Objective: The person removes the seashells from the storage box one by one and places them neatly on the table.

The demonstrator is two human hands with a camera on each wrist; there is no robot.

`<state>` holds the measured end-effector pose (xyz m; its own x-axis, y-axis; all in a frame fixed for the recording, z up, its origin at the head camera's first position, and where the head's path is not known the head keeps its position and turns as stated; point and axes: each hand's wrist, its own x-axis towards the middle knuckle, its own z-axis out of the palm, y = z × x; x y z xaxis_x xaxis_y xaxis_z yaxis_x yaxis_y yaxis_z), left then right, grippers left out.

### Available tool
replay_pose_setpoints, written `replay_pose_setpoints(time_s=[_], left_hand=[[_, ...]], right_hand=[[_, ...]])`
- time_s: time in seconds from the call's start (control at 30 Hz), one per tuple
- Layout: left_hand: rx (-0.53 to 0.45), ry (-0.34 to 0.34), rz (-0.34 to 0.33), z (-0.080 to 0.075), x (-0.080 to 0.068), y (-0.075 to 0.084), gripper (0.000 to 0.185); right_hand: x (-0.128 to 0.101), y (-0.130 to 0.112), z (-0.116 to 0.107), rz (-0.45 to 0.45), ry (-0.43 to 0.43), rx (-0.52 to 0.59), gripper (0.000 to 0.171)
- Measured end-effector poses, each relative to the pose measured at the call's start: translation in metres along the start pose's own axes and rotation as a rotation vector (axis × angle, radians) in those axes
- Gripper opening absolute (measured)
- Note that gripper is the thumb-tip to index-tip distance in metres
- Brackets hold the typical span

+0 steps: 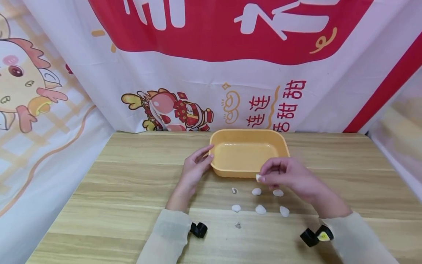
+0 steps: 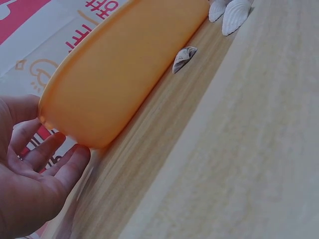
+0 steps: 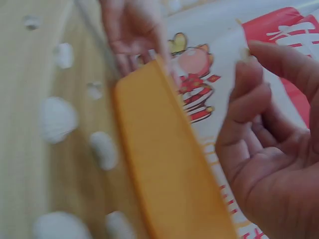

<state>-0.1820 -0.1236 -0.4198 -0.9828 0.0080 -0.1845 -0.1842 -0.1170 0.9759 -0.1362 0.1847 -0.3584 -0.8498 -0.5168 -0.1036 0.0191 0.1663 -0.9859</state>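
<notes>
A yellow-orange plastic basin [image 1: 235, 173] stands on the wooden table near the back. My left hand [image 1: 193, 168] touches the basin's left end, its fingers loosely bent against the wall in the left wrist view. Over the basin's front right edge, my right hand [image 1: 290, 175] pinches a small whitish seashell [image 1: 258, 178] between thumb and forefinger. That shell is blurred in the right wrist view. In front of the basin, several white and greyish seashells lie in loose rows, among them a ribbed white shell [image 2: 236, 16] and a darker, tilted shell [image 2: 184, 59].
The wooden tabletop [image 1: 132, 190] reaches to a white and red printed cloth [image 1: 184, 69] hanging right behind the basin. Another printed cloth [image 1: 39, 154] hangs along the left side. A black strap device [image 1: 199, 230] is on the left wrist.
</notes>
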Motion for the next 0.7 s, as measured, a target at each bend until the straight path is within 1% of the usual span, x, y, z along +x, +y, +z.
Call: replay_pose_setpoints(time_s=[0.1,0.17,0.23,0.4,0.47,0.57,0.7], left_hand=[[0.001,0.002,-0.001,0.000,0.001,-0.001,0.040],[0.002,0.004,-0.003,0.000,0.001,-0.001,0.039],[0.002,0.005,-0.004,-0.001,0.002,-0.002,0.040],[-0.003,0.010,-0.010,-0.001,0.002,-0.001,0.039],[-0.001,0.013,-0.014,0.000,0.001,0.000,0.038],[0.004,0.010,-0.013,0.000,0.002,-0.001,0.037],[0.007,0.006,-0.007,0.000,0.003,-0.002,0.039]], right_hand=[[-0.006,0.014,0.003,0.045,-0.103,-0.007,0.017],[-0.011,0.022,0.006,0.075,-0.132,-0.025,0.021],[-0.015,0.029,0.009,0.086,-0.146,-0.027,0.023],[-0.025,0.043,0.016,0.100,-0.166,0.003,0.022],[-0.030,0.046,0.020,0.120,-0.163,0.005,0.023],[-0.038,0.051,0.025,0.153,-0.140,-0.028,0.023],[-0.045,0.056,0.030,0.189,-0.103,-0.106,0.022]])
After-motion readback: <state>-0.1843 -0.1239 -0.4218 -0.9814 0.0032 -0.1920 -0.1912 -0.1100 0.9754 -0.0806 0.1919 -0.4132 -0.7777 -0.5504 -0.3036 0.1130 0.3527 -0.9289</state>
